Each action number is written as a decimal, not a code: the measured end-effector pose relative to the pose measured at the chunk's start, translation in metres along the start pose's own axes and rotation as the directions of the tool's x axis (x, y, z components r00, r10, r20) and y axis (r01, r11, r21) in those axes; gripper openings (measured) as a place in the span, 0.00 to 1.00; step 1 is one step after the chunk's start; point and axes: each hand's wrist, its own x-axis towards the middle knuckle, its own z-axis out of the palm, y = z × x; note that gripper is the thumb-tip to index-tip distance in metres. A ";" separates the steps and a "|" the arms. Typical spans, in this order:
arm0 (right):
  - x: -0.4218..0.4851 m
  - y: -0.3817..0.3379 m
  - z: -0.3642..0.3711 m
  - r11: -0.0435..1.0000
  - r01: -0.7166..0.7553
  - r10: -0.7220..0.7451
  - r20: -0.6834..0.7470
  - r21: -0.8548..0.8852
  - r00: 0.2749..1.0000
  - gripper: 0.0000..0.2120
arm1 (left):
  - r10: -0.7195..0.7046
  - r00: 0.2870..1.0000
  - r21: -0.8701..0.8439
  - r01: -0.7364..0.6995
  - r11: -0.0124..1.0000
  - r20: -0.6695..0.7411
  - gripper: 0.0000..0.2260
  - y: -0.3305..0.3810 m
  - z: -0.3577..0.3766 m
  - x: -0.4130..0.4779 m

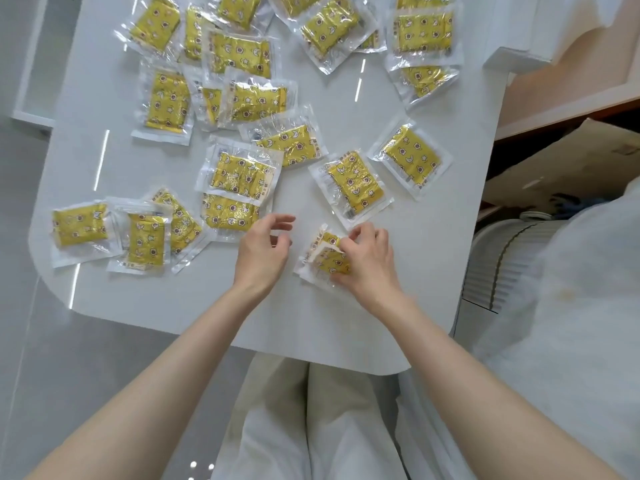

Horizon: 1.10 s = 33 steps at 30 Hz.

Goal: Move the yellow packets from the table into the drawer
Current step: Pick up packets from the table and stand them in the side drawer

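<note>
Nearest the lens, two bare forearms are stretched over pale trousers to the near edge of a white table. The fingers of the right hand are curled round a yellow packet. Its clear wrapper is pinched and crumpled at the far edge, while its near part lies on the table. The left hand is held just left of it, fingers loosely bent and spread, with nothing grasped. Whether its fingertips touch the second packet cannot be told. Just beyond the right hand a third packet is laid flat, and a fourth is set near it, farther right. Over the second packet's far edge another is overlapped. To the near left, three packets are bunched together with edges overlapping. Many more packets are scattered and partly stacked across the far half of the table. Off the table's right edge a ribbed white object is seen, with a cardboard box beyond it.
</note>
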 end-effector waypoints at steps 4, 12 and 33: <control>-0.006 -0.006 0.004 0.999 -0.050 0.050 -0.052 -0.011 0.997 0.17 | 0.046 0.999 0.008 -0.046 0.999 0.003 0.13 0.026 -0.005 0.021; -0.018 0.010 -0.002 0.962 -0.175 0.180 -0.002 0.209 0.984 0.32 | -0.363 0.931 0.031 0.362 0.932 0.040 0.19 0.057 0.034 0.060; -0.045 0.058 -0.036 0.334 -0.383 0.635 0.095 0.861 0.766 0.11 | -0.240 0.971 -0.217 0.231 0.948 -0.015 0.15 0.067 0.068 0.047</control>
